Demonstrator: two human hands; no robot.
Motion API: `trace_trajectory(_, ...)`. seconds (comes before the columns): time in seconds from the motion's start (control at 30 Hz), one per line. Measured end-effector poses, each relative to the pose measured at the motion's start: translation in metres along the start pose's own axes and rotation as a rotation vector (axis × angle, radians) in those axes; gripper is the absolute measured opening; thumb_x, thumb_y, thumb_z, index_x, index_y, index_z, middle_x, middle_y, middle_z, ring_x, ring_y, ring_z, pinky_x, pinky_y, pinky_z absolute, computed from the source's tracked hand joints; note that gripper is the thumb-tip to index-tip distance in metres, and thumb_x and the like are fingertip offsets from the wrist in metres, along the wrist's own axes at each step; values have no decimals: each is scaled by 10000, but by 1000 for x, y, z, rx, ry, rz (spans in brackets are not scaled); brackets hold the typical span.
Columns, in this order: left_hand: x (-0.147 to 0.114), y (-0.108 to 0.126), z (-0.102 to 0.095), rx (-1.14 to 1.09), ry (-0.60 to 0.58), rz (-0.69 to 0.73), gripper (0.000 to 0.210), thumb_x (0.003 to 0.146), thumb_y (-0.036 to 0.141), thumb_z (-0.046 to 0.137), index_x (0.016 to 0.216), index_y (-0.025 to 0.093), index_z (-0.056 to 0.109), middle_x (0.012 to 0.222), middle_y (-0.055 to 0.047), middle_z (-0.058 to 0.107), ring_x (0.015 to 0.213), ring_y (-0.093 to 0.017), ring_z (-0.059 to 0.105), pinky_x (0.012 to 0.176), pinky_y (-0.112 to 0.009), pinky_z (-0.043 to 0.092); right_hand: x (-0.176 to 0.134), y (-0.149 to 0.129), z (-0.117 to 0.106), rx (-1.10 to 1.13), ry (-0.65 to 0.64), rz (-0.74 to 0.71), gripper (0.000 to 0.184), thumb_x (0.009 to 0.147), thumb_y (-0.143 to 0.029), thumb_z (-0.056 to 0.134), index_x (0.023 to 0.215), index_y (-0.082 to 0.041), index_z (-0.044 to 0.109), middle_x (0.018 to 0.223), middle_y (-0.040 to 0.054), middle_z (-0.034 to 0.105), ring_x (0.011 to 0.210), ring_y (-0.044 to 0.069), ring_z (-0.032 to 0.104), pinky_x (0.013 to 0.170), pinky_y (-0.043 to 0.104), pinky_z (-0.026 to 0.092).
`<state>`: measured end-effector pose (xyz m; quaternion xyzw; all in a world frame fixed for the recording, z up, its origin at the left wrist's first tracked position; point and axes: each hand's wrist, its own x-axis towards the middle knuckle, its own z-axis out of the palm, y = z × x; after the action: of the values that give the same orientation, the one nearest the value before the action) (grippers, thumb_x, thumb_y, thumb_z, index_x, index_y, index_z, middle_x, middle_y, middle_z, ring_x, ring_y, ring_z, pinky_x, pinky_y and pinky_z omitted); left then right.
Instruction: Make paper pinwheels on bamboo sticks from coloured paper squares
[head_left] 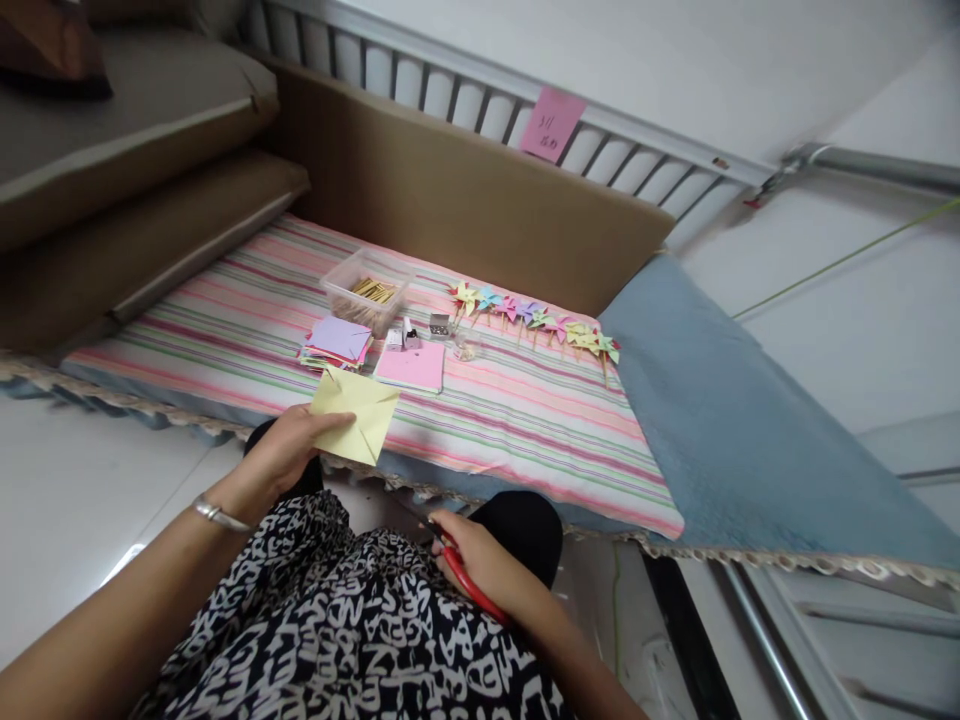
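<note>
A square of yellow paper [367, 412] with slits running in from its corners is pinched by my left hand [289, 445], held out over the table's front edge. Low above my lap, my right hand [476, 560] is wrapped round red-handled scissors [474, 585]; their dark blades point up and left, apart from the paper. Just beyond the yellow sheet lie a stack of coloured paper squares [335, 340], purple on top, and a pink paper pad [420, 366]. Small boxes [405, 337] rest at the pad's far edge.
A clear plastic tub [352, 290] of thin wooden sticks stands behind the papers. Several paper pinwheels [536, 318] lie in a row to the right, near a small clear dish [467, 346]. Brown cushions [150, 190] are piled left; a brown board [465, 180] stands at the back.
</note>
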<state>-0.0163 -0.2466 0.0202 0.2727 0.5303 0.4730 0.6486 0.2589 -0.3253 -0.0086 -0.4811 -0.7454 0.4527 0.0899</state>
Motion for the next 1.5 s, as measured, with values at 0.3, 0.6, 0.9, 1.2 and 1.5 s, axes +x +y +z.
trace_trajectory(0.3, -8, 3, 17, 277, -309, -229, 157, 607, 172, 772, 722, 70, 740, 712, -180, 739, 536, -217, 670, 509, -254, 509, 29, -24, -40, 233, 441, -7, 452, 758, -323, 635, 1173, -200, 505, 880, 16, 623, 738, 150, 601, 705, 268, 465)
trace_trajectory(0.6, -9, 4, 21, 144, -399, -184, 284, 682, 237, 755, 935, 111, 730, 864, -158, 750, 681, -221, 693, 625, -276, 532, 75, -54, -29, 523, 428, -143, 388, 693, -187, 571, 1078, -200, 528, 833, -10, 587, 693, 137, 529, 649, 243, 427)
trace_trajectory(0.9, -21, -35, 49, -233, -137, -72, 372, 674, 195, 760, 1029, 118, 680, 995, -122, 739, 811, -219, 694, 693, -298, 568, 89, -53, -3, 823, 676, -171, 393, 706, -233, 587, 1081, -190, 477, 1007, 56, 638, 856, 185, 594, 747, 278, 476)
trace_trajectory(1.2, -9, -16, 23, -82, 30, 85, 401, 582, 192, 802, 943, 58, 692, 853, -139, 753, 722, -228, 702, 648, -271, 551, 44, -40, -12, 585, 367, -17, 417, 699, -165, 602, 1112, -199, 551, 835, 15, 627, 742, 152, 617, 713, 279, 496)
trace_trajectory(1.5, -10, -1, 11, 7, -14, 62, 295, 581, 202, 803, 839, 90, 716, 773, -104, 753, 646, -199, 688, 620, -259, 544, 12, -43, -6, 386, 158, 164, 218, 760, -345, 661, 935, -214, 668, 526, -55, 537, 383, 76, 445, 386, 196, 354)
